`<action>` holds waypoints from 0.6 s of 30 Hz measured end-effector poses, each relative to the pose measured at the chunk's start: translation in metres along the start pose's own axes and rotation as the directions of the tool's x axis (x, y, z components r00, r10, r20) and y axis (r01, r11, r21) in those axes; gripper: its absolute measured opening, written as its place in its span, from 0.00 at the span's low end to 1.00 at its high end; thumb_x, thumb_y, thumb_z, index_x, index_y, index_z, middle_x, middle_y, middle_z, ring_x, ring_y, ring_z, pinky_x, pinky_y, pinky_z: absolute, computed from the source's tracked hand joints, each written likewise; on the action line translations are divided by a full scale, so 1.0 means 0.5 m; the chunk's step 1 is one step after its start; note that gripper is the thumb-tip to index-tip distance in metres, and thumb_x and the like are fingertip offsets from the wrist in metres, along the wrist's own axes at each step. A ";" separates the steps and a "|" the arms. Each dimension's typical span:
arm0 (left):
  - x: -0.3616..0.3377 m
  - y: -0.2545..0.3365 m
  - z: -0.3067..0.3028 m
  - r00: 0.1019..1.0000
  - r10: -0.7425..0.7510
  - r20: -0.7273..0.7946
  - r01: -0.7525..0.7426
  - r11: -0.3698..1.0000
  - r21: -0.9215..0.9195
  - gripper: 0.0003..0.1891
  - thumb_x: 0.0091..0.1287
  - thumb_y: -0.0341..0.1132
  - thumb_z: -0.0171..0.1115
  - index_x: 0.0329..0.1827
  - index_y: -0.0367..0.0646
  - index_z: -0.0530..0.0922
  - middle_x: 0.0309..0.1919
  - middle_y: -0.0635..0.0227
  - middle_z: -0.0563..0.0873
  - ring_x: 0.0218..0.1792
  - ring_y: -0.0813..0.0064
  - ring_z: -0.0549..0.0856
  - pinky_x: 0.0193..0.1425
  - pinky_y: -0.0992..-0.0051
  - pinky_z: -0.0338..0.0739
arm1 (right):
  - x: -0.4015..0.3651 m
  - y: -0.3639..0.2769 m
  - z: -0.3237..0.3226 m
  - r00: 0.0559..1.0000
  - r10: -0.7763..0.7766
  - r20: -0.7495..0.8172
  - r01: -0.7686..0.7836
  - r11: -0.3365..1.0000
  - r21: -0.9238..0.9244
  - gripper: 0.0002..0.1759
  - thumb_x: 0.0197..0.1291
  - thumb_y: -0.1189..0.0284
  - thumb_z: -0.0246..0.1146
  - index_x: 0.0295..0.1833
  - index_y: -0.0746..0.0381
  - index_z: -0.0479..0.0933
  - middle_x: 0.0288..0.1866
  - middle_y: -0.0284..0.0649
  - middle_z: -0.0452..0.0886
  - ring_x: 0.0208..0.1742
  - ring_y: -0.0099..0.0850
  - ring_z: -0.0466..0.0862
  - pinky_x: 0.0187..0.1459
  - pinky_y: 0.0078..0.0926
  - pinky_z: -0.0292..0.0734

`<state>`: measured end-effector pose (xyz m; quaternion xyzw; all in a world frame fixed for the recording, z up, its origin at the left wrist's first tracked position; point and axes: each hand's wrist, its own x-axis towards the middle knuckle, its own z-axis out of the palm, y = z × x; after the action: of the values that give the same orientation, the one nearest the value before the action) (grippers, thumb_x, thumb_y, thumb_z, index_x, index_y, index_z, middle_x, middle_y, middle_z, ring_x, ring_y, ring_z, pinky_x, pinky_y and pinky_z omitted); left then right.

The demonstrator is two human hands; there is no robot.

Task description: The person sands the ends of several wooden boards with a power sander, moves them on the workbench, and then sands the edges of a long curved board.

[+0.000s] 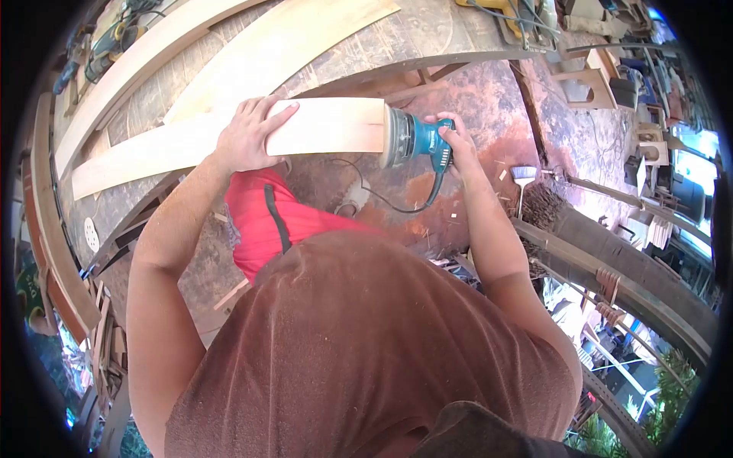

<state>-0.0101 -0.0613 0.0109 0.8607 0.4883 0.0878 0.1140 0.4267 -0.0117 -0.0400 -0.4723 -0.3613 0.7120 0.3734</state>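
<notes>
A pale curved wooden board (336, 126) lies across the workbench, its right end sticking out past the bench edge. My left hand (248, 136) rests over the board's middle, thumb apart and fingers wrapped over its far edge. In my right hand (458, 141) is a teal orbital sander (427, 143), turned on its side. The sander's round pad (394, 137) meets the board's right end face. Its dark cord (405, 209) hangs down and loops to the left.
More curved boards (282, 46) lie on the workbench (427, 34). Power tools (114, 46) sit at the far left, and a yellow tool (500, 15) at the back. A paintbrush (523, 177) is at the right, near long timber beams (611, 252). Wood scraps surround the stained floor (489, 99).
</notes>
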 end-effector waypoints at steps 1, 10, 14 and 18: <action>0.000 0.000 0.000 1.000 -0.001 0.002 0.001 1.000 0.000 0.52 0.42 0.47 0.77 0.77 0.55 0.68 0.68 0.50 0.71 0.65 0.48 0.72 0.72 0.54 0.64 | 0.001 0.005 -0.002 1.000 -0.014 -0.003 0.014 1.000 0.004 0.19 0.66 0.73 0.60 0.61 0.59 0.70 0.62 0.44 0.78 0.52 0.31 0.81 0.49 0.32 0.83; -0.003 0.001 -0.001 1.000 0.003 0.007 -0.003 1.000 -0.007 0.51 0.43 0.48 0.76 0.77 0.55 0.68 0.69 0.50 0.71 0.65 0.48 0.72 0.72 0.54 0.64 | 0.044 0.012 -0.018 0.999 -0.045 0.003 0.045 0.999 0.009 0.19 0.66 0.73 0.59 0.62 0.60 0.69 0.62 0.47 0.79 0.54 0.36 0.82 0.52 0.39 0.85; -0.003 -0.002 -0.002 1.000 0.021 0.010 -0.021 1.000 -0.021 0.51 0.43 0.48 0.76 0.77 0.56 0.68 0.69 0.50 0.71 0.65 0.48 0.72 0.73 0.54 0.63 | 0.070 0.008 -0.022 1.000 -0.011 -0.002 0.011 1.000 0.027 0.18 0.67 0.73 0.59 0.61 0.61 0.69 0.61 0.45 0.80 0.55 0.32 0.81 0.56 0.33 0.80; -0.003 -0.005 0.002 1.000 0.021 0.009 -0.021 1.000 -0.019 0.51 0.42 0.47 0.76 0.77 0.56 0.68 0.68 0.50 0.72 0.66 0.47 0.72 0.73 0.53 0.63 | 0.084 0.016 -0.027 1.000 -0.015 -0.002 0.015 1.000 0.016 0.18 0.67 0.73 0.59 0.61 0.61 0.70 0.61 0.44 0.80 0.55 0.32 0.80 0.56 0.33 0.80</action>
<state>-0.0125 -0.0618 0.0092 0.8652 0.4777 0.0897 0.1234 0.4263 0.0233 -0.0678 -0.4672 -0.3587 0.7116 0.3830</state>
